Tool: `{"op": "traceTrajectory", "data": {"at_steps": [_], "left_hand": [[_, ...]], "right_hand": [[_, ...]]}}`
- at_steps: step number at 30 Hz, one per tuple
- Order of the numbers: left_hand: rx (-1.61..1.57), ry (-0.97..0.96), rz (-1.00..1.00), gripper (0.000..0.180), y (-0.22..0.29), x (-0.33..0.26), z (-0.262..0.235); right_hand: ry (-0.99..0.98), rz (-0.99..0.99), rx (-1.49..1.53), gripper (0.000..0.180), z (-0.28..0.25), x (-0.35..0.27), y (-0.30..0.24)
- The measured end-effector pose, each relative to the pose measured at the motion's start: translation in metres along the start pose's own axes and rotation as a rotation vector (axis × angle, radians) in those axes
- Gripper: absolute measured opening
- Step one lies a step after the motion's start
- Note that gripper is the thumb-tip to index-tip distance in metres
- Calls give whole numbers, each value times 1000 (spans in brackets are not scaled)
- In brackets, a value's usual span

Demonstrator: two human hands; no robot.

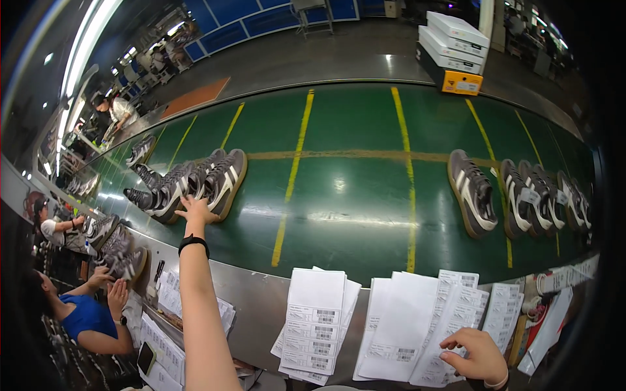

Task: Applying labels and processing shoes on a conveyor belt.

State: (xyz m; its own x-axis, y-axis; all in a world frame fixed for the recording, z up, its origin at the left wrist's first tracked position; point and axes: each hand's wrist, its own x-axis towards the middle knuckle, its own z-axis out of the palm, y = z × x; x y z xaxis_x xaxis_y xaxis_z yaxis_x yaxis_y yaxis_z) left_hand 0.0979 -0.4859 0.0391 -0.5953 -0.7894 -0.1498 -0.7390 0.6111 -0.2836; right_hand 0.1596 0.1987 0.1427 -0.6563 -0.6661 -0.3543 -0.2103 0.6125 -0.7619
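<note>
My left hand is stretched far out over the green belt, its fingers spread against the near ends of a cluster of sneakers. Dark grey with white stripes and gum soles, the rightmost sneaker of that cluster lies just beside my fingers. Another striped sneaker is on the hand's other side. My right hand hovers at or on the barcode label sheets, fingers loosely bent and thumb apart, with nothing seen in its grasp. To its left lies another stack of label sheets.
A single sneaker and several more sit on the belt at right. Shoe boxes are stacked beyond its far edge. At left, a co-worker in blue handles sneakers. A phone rests on papers nearby.
</note>
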Motion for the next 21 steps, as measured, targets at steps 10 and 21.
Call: {"op": "traceTrajectory", "data": {"at_steps": [10, 21], "left_hand": [[-889, -134, 212, 75, 42, 28, -7], [-313, 107, 975, 52, 260, -257, -12]], "right_hand": [[-158, 66, -69, 25, -44, 87, 8], [452, -463, -220, 64, 14, 343, 40]]}}
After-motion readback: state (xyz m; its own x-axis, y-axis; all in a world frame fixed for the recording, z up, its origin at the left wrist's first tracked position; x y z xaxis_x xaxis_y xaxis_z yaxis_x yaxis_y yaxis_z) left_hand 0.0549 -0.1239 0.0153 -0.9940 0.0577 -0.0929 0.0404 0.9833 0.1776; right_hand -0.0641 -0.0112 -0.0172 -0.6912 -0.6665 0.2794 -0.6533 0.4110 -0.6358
